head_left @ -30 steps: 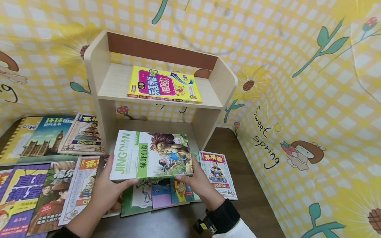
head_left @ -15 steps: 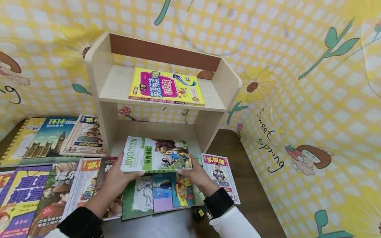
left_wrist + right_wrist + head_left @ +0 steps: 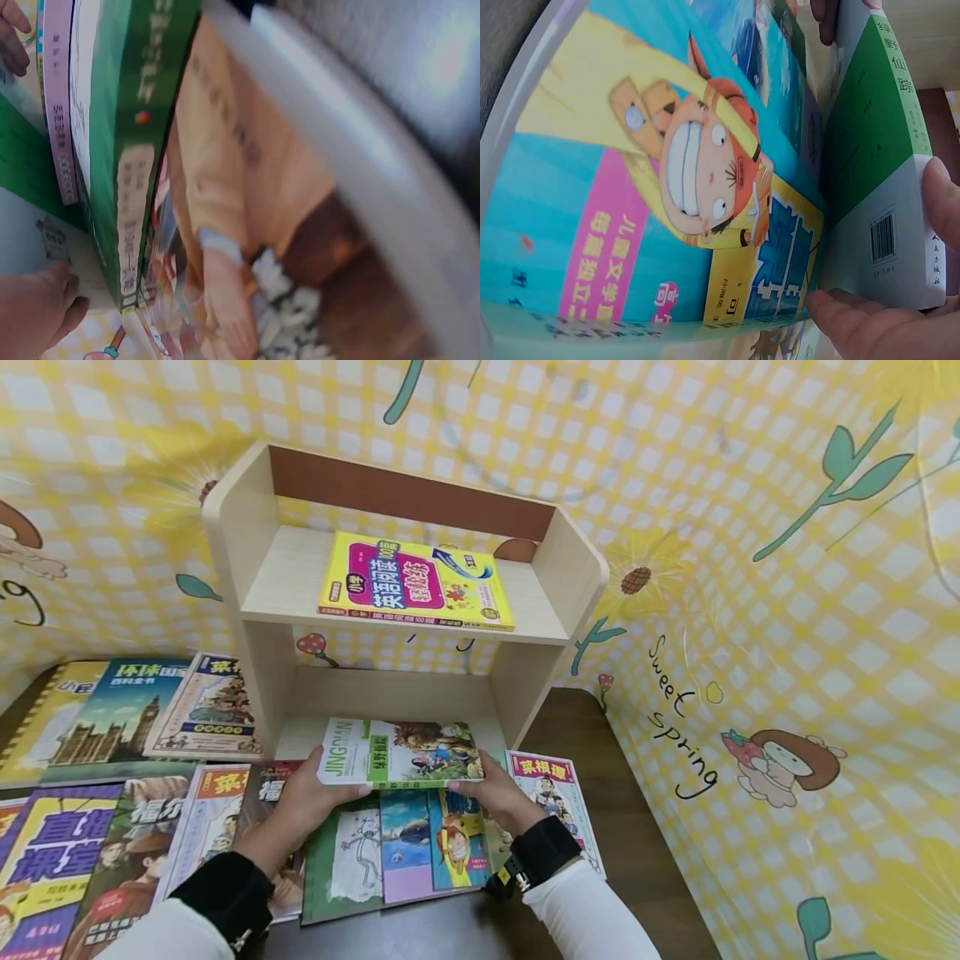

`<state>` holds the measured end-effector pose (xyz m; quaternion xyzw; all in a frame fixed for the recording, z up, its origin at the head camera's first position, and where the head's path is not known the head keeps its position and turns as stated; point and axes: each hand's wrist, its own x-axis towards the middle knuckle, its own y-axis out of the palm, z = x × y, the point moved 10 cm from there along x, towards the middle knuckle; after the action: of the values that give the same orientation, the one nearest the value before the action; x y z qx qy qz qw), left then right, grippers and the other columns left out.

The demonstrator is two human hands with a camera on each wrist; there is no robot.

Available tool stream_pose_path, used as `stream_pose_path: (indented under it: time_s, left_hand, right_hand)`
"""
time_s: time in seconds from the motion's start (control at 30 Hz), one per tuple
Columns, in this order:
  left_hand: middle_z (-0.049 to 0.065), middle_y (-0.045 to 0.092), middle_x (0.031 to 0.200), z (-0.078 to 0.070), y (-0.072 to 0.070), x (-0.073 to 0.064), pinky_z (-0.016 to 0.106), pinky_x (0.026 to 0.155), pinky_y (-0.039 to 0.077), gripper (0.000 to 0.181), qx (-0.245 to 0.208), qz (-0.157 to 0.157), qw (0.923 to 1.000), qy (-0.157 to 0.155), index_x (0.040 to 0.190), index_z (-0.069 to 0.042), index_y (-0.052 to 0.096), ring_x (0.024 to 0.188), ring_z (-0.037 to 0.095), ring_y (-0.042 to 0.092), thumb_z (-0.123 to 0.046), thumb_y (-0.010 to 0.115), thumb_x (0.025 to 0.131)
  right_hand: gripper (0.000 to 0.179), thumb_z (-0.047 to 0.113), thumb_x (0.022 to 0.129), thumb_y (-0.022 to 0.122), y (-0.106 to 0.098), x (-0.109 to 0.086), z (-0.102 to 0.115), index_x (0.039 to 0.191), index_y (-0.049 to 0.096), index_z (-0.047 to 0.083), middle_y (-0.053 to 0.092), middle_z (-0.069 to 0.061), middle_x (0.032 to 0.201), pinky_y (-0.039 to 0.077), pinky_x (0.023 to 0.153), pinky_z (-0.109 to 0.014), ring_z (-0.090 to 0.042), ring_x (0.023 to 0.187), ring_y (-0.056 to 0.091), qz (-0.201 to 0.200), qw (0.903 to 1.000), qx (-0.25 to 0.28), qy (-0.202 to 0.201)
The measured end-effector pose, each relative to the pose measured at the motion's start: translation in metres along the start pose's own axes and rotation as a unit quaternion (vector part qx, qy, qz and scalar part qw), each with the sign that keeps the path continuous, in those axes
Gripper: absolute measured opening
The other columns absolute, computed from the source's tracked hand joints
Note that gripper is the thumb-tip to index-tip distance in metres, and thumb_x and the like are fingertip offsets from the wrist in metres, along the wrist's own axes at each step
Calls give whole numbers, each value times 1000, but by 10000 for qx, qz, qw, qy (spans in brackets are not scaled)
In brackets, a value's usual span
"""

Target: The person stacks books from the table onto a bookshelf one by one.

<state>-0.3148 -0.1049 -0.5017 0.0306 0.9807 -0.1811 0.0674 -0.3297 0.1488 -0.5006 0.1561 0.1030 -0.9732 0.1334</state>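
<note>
The shelf (image 3: 258, 677) is stood on the table (image 3: 637, 827), with the cloth (image 3: 720, 502) behind it. On the upper board (image 3: 288, 577), the workbook (image 3: 416, 581) is laid flat. At the front of the lower bay (image 3: 397, 689), the novel (image 3: 401, 753) is held between the left hand (image 3: 318, 793) and the right hand (image 3: 495, 789); whether its far edge is inside cannot be told. Nearer the person, the book stack (image 3: 356, 860) is overlapped on the table. Left of the shelf, the back row (image 3: 120, 718) is placed, before it the front row (image 3: 142, 839). To the right of the stack, the booklet (image 3: 555, 793) is laid, partly covered by the right arm.
</note>
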Motion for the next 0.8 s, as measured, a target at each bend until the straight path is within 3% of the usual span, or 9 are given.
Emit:
stream_pose_path:
  time_s: [0.23,0.4,0.53,0.63,0.8]
  left_hand:
    - [29,52,131,-2,0,11,47,83,50,92,307,322,9989,117,146,5,30,110,40,57,-31,81,79]
    - [30,53,128,-8,-6,21,52,86,46,85,749,197,9963,361,142,8,37,112,45,53,-26,82,78]
    - [30,53,126,-13,-9,29,54,85,45,80,1207,126,9915,477,140,9,38,111,46,53,-25,80,80]
    - [32,53,125,-10,-9,35,51,81,47,79,1473,145,9883,357,140,11,35,107,45,55,-22,78,83]
    - [36,51,121,-4,-10,44,48,77,48,80,1778,125,9840,36,140,16,27,98,41,57,-11,76,82]
  right_hand:
    - [84,19,91,69,-2,11,-5,155,16,11,34,-20,151,39,104,-55,-40,130,43,-129,9994,-311,114]
    - [79,21,90,70,-1,21,-3,153,24,12,45,-19,143,44,100,-52,-36,122,51,-235,9980,-578,68]
    - [71,22,88,72,0,31,2,148,36,11,59,-16,125,52,90,-47,-30,102,63,-410,9960,-798,-4]
    - [67,18,87,74,0,35,6,145,41,8,62,-15,118,53,87,-46,-28,96,65,-540,9947,-872,-102]
    - [65,13,86,74,1,40,11,142,44,4,60,-17,124,48,95,-48,-33,109,60,-768,9904,-1111,-276]
